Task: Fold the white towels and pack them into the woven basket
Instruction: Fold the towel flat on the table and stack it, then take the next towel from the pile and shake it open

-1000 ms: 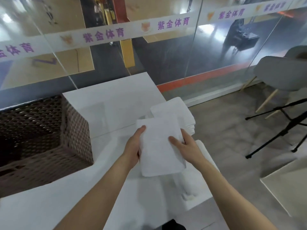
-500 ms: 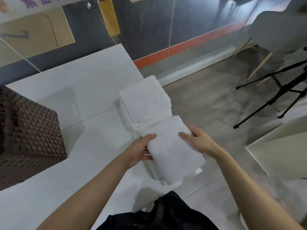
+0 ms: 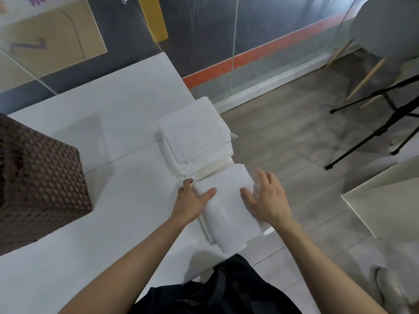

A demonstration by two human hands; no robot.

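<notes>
At the near right corner of the white table [image 3: 108, 155], on a low pile of folded white towels [image 3: 209, 227]: a folded towel [image 3: 229, 207] lying flat, pressed from both sides. Left hand [image 3: 192, 200] at its left edge, thumb laid across the top and fingers spread flat beside it, gripping nothing. Right hand [image 3: 267, 198] splayed wide over the right edge, palm down, likewise closed on nothing. Just beyond, touching the far end of this towel, a taller stack of towels [image 3: 197, 137]; well apart to the left, the woven basket [image 3: 38, 177], only its side wall and a sliver of rim in view, contents impossible to tell. Step in hand, by the look of it: squaring and flattening the fold before lifting. To do it well: smooth outward from the centre with flat palms, not fingertips, to avoid dragging the top layer off the ones beneath. Line up the long edges with the pile below, since the near end looks rounded and slightly overhanging the table edge. Then slide fingers under both short sides and lift level, keeping the fold shut on the way across to the basket. Risk worth minding: the soft cloth slumping open, or slipping off that corner toward the floor [image 3: 294, 137].
</notes>
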